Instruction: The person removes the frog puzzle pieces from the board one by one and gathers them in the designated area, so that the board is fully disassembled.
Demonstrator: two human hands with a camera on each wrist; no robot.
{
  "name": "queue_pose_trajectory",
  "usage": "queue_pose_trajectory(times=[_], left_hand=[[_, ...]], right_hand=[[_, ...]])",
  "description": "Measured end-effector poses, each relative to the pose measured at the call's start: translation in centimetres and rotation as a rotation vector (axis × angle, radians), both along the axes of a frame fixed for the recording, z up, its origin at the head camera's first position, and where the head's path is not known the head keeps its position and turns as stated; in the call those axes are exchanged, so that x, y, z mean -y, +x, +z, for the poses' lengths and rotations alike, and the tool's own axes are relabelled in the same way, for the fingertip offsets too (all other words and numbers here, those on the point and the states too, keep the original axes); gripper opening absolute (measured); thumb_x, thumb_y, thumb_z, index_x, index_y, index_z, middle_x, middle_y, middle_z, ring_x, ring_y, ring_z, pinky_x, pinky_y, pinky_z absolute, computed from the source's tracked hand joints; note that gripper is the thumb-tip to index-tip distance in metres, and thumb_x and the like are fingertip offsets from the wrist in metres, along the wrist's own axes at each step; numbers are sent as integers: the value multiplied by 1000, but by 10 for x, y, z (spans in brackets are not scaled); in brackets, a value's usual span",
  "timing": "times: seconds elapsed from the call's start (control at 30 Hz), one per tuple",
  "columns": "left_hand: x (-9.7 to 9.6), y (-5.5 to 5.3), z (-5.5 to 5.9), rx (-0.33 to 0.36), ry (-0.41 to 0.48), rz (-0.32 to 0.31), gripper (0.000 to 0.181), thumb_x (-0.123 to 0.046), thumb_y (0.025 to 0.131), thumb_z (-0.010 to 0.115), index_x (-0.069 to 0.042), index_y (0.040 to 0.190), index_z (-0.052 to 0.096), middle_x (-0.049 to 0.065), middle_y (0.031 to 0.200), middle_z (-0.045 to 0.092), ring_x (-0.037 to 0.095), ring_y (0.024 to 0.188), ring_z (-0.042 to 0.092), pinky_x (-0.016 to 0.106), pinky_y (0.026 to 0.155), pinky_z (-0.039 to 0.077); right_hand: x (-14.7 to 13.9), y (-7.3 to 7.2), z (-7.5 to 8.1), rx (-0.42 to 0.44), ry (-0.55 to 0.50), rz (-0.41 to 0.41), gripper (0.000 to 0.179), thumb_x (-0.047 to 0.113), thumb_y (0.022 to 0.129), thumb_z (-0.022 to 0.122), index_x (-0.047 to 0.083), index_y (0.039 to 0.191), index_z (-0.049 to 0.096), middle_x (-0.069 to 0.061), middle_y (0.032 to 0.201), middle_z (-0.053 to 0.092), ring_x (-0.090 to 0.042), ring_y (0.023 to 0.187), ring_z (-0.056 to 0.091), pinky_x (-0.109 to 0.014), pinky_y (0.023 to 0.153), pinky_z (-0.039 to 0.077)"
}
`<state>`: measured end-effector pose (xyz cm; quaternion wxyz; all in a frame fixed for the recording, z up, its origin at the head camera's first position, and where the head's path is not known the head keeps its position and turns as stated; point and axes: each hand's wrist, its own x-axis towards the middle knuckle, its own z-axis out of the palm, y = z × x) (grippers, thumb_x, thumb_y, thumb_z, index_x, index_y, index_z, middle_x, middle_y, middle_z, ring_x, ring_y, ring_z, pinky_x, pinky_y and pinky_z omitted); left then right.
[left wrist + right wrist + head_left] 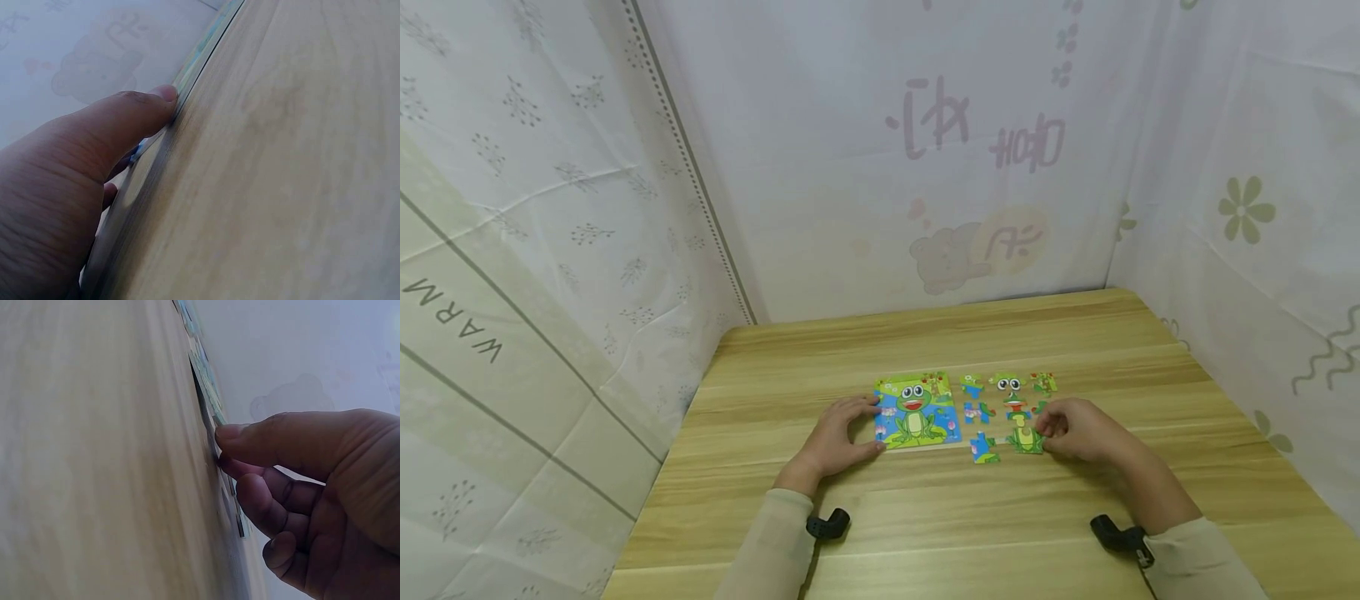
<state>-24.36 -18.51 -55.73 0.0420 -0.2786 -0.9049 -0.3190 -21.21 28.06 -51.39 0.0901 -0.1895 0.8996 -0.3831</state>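
A square frog picture board [919, 425] lies flat on the wooden table. My left hand [833, 433] rests against its left side, thumb at the near corner and fingers farther up; the left wrist view shows that thumb [140, 112] touching the edge. Right of the board, several loose jigsaw pieces lie in rough rows, among them one with the frog's eyes [1009, 384] and a blue-and-green one [983, 448]. My right hand [1078, 429] pinches the frog-body jigsaw piece [1024, 442] at its right side. In the right wrist view this piece [203, 387] looks slightly tilted off the table.
The wooden table [925, 525] has its far edge against a pale printed curtain [850, 167]. More curtain hangs along the left and right sides. A black wrist device [829, 524] sits by the left sleeve, another [1118, 536] by the right sleeve.
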Motion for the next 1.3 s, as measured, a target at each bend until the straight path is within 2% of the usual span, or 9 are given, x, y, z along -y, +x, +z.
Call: queue_pose_trajectory(times=[0.4,0.57,0.73,0.97,1.3], left_hand=[[1,-2,-1,19,-21,3,63,-51,89,82,-19,141,66,-3,158,51,24,149,40,60,123,26],[0,-2,-1,25,-11,7,63,-49,89,83,-18,141,66,-3,158,51,24,149,40,62,122,27],[1,-1,-2,0,-3,4,62,-49,89,83,-19,139,67,-3,157,52,26,148,42,64,120,29],[1,-1,-2,24,-13,11,63,-50,89,83,-20,141,66,-5,158,51,22,149,40,60,122,27],[0,0,-1,12,-2,5,62,-48,88,84,-18,140,67,-3,157,52,26,148,41,63,121,28]], right_hand=[[-5,1,1,55,16,5,15,-1,85,80,10,91,72,0,82,64,-18,73,59,-27,60,53],[-6,1,1,70,-1,7,14,-3,85,79,8,91,73,-1,82,65,-19,73,60,-28,60,54],[-6,2,0,68,6,12,14,-2,85,80,9,91,73,-1,85,65,-19,75,61,-28,62,55],[-5,1,0,60,0,10,15,-2,85,81,8,94,73,-1,89,68,-16,75,60,-27,64,55],[-6,1,-1,65,-18,14,18,-1,87,80,7,101,72,-4,93,68,-19,80,61,-28,67,56]])
